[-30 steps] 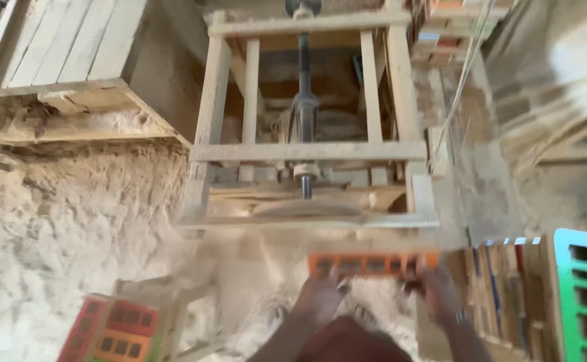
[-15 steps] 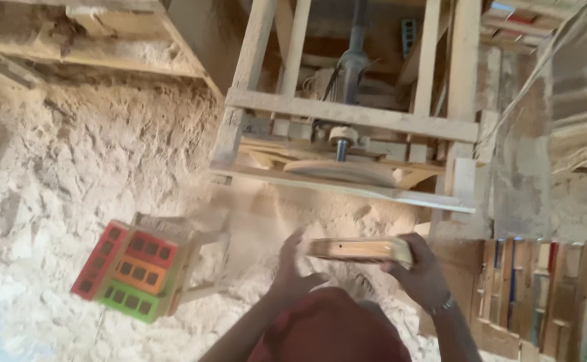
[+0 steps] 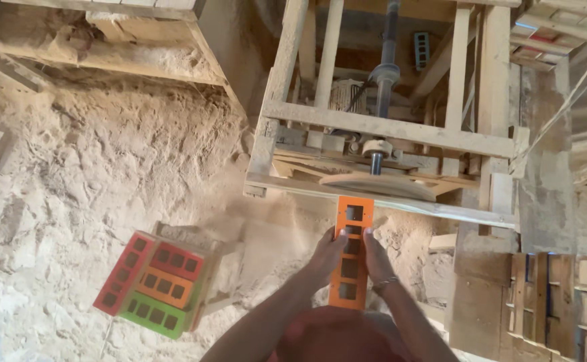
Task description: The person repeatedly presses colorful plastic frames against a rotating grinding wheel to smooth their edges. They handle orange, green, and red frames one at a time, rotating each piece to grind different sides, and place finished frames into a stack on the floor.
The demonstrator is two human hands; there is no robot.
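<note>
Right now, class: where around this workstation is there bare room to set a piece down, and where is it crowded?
Free: the sawdust floor left of the wooden machine frame, above the stacked coloured panels. Crowded: under the frame, where both hands hold the orange panel, and the boards at right.

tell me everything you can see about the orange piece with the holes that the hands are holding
The orange piece is a long, flat, narrow strip, painted bright orange, with a row of rectangular cut-outs along its length; it looks like wood, though that is not certain. It points away from the person, its far end at the edge of the wooden machine frame. The left hand and the right hand grip its long sides, fingers curled over the top.
</note>
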